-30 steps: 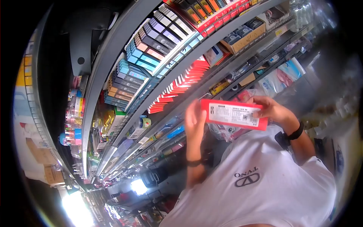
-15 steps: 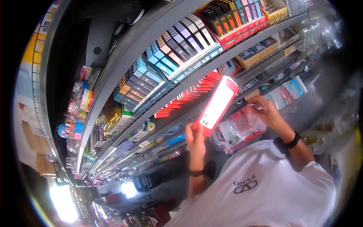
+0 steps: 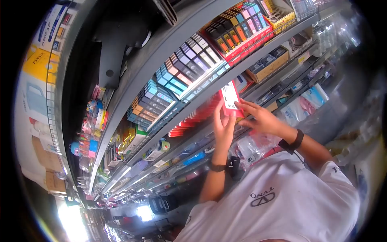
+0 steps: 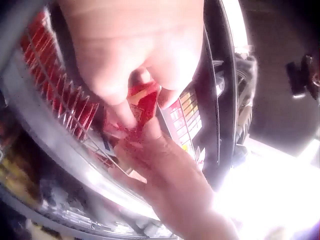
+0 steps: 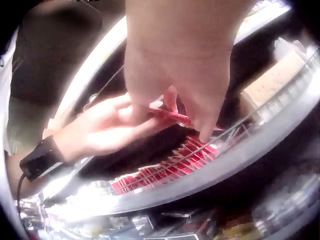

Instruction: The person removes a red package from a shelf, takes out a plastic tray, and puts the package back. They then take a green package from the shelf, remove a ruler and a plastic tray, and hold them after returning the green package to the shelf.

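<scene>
Handling step: my left hand (image 3: 223,134) pinches 1 red packet (image 3: 229,96); my right hand (image 3: 264,121) touches it, fingers extended. Next move requires steady support.

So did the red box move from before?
Yes. In the head view, the red box is closer to the shelf's row of red packets now.

Head view: strong fisheye distortion bows the shelves (image 3: 133,76), and the circular field darkens to black at its edges. A blown-out white light (image 3: 72,222) glares at lower left, with a smaller one nearby; my shirt (image 3: 274,193) is evenly lit, while the upper left lies in deep shadow. Left wrist view: whitish haze, softened detail, overexposure at lower right. Right wrist view: glare along the shelf edge, blurred lower background, dark corners.
</scene>
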The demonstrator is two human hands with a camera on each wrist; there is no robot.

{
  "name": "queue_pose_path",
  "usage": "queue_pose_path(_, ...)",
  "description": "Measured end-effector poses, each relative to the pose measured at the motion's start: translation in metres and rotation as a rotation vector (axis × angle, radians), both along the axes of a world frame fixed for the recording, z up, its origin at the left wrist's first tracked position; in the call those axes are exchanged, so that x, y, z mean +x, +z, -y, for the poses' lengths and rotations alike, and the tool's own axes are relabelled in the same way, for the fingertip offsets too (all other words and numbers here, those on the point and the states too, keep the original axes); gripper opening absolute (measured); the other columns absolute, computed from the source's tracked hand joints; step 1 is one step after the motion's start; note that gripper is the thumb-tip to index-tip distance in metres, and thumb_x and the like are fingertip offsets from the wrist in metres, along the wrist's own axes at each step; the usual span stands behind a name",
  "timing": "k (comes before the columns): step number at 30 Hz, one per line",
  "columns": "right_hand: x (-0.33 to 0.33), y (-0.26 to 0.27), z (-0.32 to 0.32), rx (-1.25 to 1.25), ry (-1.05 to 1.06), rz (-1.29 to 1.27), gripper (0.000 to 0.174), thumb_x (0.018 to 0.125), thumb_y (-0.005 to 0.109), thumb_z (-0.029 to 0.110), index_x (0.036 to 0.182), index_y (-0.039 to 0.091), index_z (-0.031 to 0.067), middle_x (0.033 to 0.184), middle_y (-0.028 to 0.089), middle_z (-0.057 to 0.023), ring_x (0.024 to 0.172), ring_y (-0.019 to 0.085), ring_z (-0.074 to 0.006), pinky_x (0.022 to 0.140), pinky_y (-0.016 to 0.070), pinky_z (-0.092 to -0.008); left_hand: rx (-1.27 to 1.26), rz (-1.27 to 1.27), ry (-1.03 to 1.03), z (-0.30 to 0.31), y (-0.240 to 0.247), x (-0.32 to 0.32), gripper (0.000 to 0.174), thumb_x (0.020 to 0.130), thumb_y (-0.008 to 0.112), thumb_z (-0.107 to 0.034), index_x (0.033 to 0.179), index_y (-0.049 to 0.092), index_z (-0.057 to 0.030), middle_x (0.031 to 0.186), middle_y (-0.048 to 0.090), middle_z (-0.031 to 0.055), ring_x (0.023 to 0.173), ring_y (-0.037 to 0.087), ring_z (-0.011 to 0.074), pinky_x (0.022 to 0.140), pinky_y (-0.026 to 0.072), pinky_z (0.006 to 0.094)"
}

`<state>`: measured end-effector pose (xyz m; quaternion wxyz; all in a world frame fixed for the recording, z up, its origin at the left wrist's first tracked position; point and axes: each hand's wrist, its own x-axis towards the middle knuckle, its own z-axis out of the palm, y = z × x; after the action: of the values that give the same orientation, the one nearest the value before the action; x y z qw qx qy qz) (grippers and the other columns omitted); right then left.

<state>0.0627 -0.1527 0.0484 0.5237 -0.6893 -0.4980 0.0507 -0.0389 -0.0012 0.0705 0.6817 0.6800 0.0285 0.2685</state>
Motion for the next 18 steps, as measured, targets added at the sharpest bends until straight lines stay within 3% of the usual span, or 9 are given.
queue_pose_path(1, 0.009, -0.007, -0.003, -0.001, -0.036, 0.038, 0.068, 0.088, 0.075, 0.036, 0.146, 0.049, 0.0090, 0.146, 0.047, -0.0250, 0.129, 0.049, -0.0435, 0.106, 0.0437, -0.0457, -0.075, -0.008, -0.031, 0.002, 0.003, 0.007, 0.057, 0.100, 0.061, -0.009, 0.150, 0.036, -0.0012, 0.144, 0.049, 0.0135, 0.127, 0.053, 0.0188, 0.104, 0.0467, 0.0332)
queue_pose_path(4, 0.029, -0.005, -0.009, 0.023, -0.092, 0.115, 0.058, 0.089, 0.073, 0.027, 0.140, 0.055, 0.0067, 0.133, 0.057, -0.0215, 0.115, 0.057, -0.0391, 0.098, 0.0475, -0.0435, 0.140, -0.059, 0.011, -0.005, 0.007, 0.025, 0.055, 0.099, 0.062, -0.008, 0.148, 0.040, -0.0003, 0.142, 0.051, 0.0145, 0.127, 0.053, 0.0192, 0.104, 0.0466, 0.0329)
queue_pose_path(6, 0.043, -0.014, -0.022, 0.016, -0.083, 0.096, 0.058, 0.089, 0.073, 0.023, 0.142, 0.054, 0.0070, 0.129, 0.058, -0.0202, 0.111, 0.057, -0.0384, 0.097, 0.0475, -0.0435, 0.248, -0.049, 0.082, -0.006, 0.010, 0.038, 0.051, 0.098, 0.064, -0.008, 0.145, 0.046, -0.0008, 0.134, 0.058, 0.0136, 0.118, 0.059, 0.0165, 0.100, 0.0494, 0.0313)
queue_pose_path(8, 0.051, -0.020, -0.036, 0.030, -0.123, 0.119, 0.051, 0.087, 0.072, 0.017, 0.133, 0.057, 0.0015, 0.119, 0.064, -0.0201, 0.107, 0.059, -0.0384, 0.095, 0.0479, -0.0444, 0.319, -0.086, 0.109, -0.014, 0.006, 0.049, 0.050, 0.098, 0.065, -0.008, 0.144, 0.048, -0.0013, 0.129, 0.061, 0.0125, 0.112, 0.062, 0.0142, 0.096, 0.0511, 0.0302)
queue_pose_path(9, 0.056, -0.024, -0.044, 0.029, -0.161, 0.141, 0.048, 0.087, 0.071, 0.015, 0.131, 0.058, 0.0004, 0.116, 0.065, -0.0202, 0.107, 0.060, -0.0386, 0.094, 0.0481, -0.0445, 0.475, -0.155, 0.184, -0.026, -0.006, 0.056, 0.053, 0.095, 0.070, -0.015, 0.142, 0.050, -0.0034, 0.126, 0.065, 0.0149, 0.108, 0.067, 0.0239, 0.093, 0.0533, 0.0340)
queue_pose_path(12, 0.070, -0.026, -0.059, -0.051, -0.179, 0.202, 0.043, 0.087, 0.065, 0.008, 0.128, 0.057, -0.0014, 0.111, 0.067, -0.0221, 0.106, 0.061, -0.0403, 0.092, 0.0485, -0.0458, 0.996, -0.268, 0.437, -0.032, 0.006, 0.066, 0.058, 0.091, 0.074, -0.025, 0.140, 0.051, -0.0045, 0.130, 0.062, 0.0205, 0.113, 0.064, 0.0398, 0.094, 0.0528, 0.0405)
queue_pose_path(13, 0.074, -0.030, -0.067, -0.107, -0.171, 0.211, 0.043, 0.087, 0.064, 0.007, 0.129, 0.057, -0.0014, 0.111, 0.067, -0.0225, 0.107, 0.061, -0.0402, 0.092, 0.0484, -0.0459, 1.011, -0.237, 0.443, -0.041, 0.003, 0.070, 0.062, 0.087, 0.076, -0.031, 0.139, 0.052, -0.0057, 0.132, 0.059, 0.0241, 0.116, 0.057, 0.0479, 0.095, 0.0505, 0.0466)
queue_pose_path(15, 0.078, -0.025, -0.073, -0.215, -0.109, 0.187, 0.047, 0.088, 0.062, 0.007, 0.133, 0.054, -0.0018, 0.115, 0.065, -0.0261, 0.112, 0.059, -0.0409, 0.095, 0.0475, -0.0458, 1.083, -0.269, 0.432, -0.057, 0.000, 0.075, 0.062, 0.087, 0.076, -0.030, 0.139, 0.052, -0.0060, 0.132, 0.059, 0.0241, 0.117, 0.058, 0.0455, 0.095, 0.0502, 0.0473)
queue_pose_path(18, 0.073, -0.027, -0.075, -0.103, -0.176, 0.273, 0.047, 0.086, 0.061, 0.005, 0.132, 0.055, -0.0029, 0.123, 0.061, -0.0284, 0.116, 0.056, -0.0425, 0.099, 0.0465, -0.0456, 1.129, -0.278, 0.389, -0.071, -0.002, 0.080, 0.054, 0.086, 0.077, -0.027, 0.131, 0.058, -0.0047, 0.126, 0.063, 0.0233, 0.114, 0.060, 0.0430, 0.094, 0.0500, 0.0487)
